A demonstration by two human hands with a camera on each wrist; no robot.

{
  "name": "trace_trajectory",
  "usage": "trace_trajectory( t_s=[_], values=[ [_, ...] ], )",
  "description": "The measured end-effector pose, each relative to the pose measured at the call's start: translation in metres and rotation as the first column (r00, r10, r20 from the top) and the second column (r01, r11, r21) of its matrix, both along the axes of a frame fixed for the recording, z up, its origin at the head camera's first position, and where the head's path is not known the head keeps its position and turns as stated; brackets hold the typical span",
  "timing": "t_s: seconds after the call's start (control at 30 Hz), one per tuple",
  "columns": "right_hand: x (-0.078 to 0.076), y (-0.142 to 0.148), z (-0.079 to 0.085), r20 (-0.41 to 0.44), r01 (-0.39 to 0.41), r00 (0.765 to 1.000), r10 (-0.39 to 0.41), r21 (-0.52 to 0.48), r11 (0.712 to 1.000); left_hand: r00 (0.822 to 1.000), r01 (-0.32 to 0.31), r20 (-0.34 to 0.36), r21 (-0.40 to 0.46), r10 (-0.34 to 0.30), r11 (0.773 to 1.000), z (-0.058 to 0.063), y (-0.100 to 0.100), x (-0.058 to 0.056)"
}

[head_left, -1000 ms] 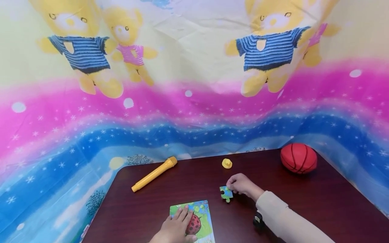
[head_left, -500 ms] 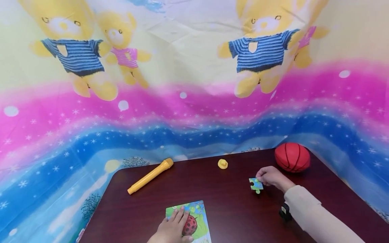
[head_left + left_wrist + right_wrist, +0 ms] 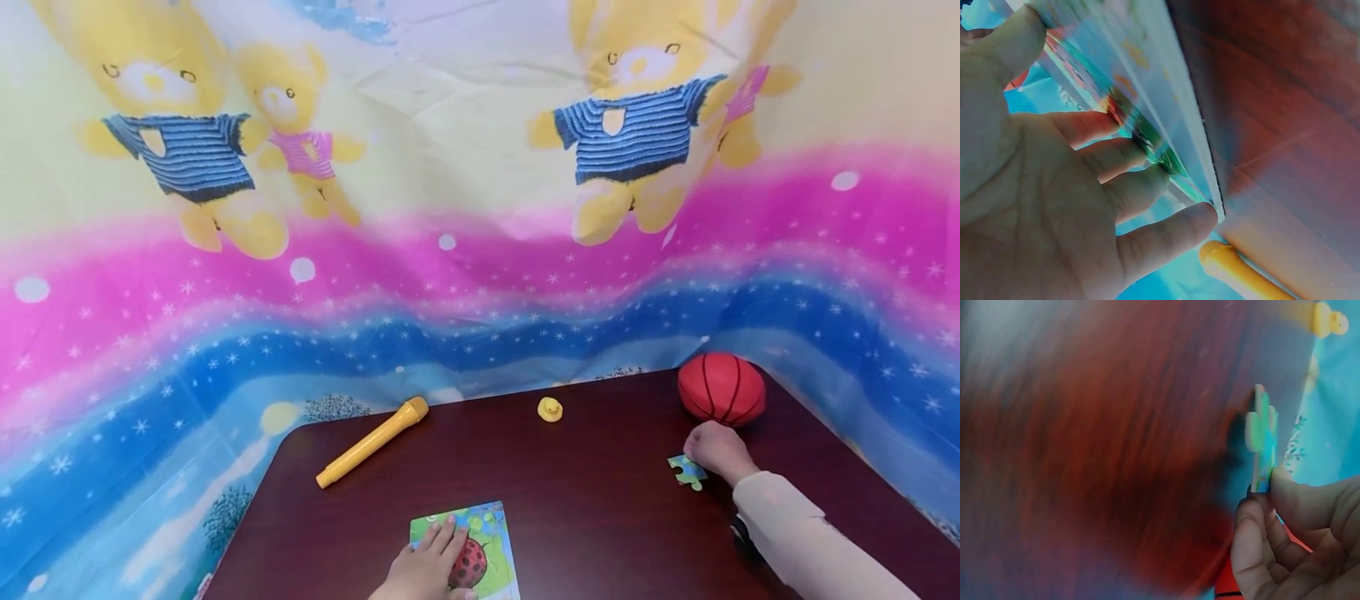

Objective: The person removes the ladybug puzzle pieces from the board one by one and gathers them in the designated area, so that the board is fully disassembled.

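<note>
My right hand [image 3: 720, 450] pinches a green and blue jigsaw piece [image 3: 687, 472] by its edge, just in front of the red ball. In the right wrist view the jigsaw piece [image 3: 1263, 444] is seen nearly edge-on between thumb and fingers, close over the table. My left hand [image 3: 427, 562] lies with fingers spread on a ladybug puzzle board [image 3: 491, 533] near the table's front. The left wrist view shows the fingertips of the left hand [image 3: 1054, 187] touching the face of the board [image 3: 1147, 94].
A red ball [image 3: 722, 387] with black lines sits at the table's back right corner. A small yellow rubber duck [image 3: 550, 409] is at the back middle. A yellow toy microphone [image 3: 371, 443] lies at the back left. A printed bear cloth [image 3: 465, 283] hangs behind the dark table [image 3: 585, 500].
My right hand has carried the jigsaw piece rightward, from in front of the duck to in front of the ball, and it is lower now. The left hand stays on the board.
</note>
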State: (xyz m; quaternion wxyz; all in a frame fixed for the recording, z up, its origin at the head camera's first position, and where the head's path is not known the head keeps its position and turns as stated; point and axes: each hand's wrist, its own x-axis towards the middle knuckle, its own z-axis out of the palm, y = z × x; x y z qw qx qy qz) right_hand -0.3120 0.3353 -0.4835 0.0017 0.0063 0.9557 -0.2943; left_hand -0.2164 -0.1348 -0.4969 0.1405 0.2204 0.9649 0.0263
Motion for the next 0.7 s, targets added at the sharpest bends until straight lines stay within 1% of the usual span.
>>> trace_trajectory(
  t_s=[0.13,0.23,0.37,0.5,0.63,0.7],
  values=[
    [0.000,0.001,-0.004,-0.035,0.000,0.999,0.000,0.012,1.000,0.999,0.016,-0.037,-0.007,-0.016,1.000,-0.002,-0.001,0.003],
    [-0.001,0.002,-0.008,-0.041,0.010,0.999,-0.009,0.029,1.000,0.998,0.024,-0.056,-0.012,-0.025,1.000,-0.001,-0.002,0.004],
    [-0.003,0.001,-0.011,-0.047,0.032,0.998,-0.029,0.074,0.997,0.999,0.022,-0.041,0.001,-0.022,1.000,0.001,-0.001,0.005],
    [-0.003,0.000,-0.013,-0.119,0.024,0.993,-0.004,0.167,0.986,1.000,0.019,-0.024,0.014,-0.018,1.000,0.002,-0.001,0.004],
    [-0.001,-0.001,-0.016,-0.201,0.024,0.979,0.036,0.288,0.957,1.000,0.006,-0.004,0.021,-0.006,1.000,0.002,-0.001,0.002],
    [0.000,-0.001,-0.018,-0.241,0.033,0.969,0.050,0.328,0.944,1.000,-0.002,0.007,0.022,0.002,1.000,0.001,-0.001,0.001]
  ],
)
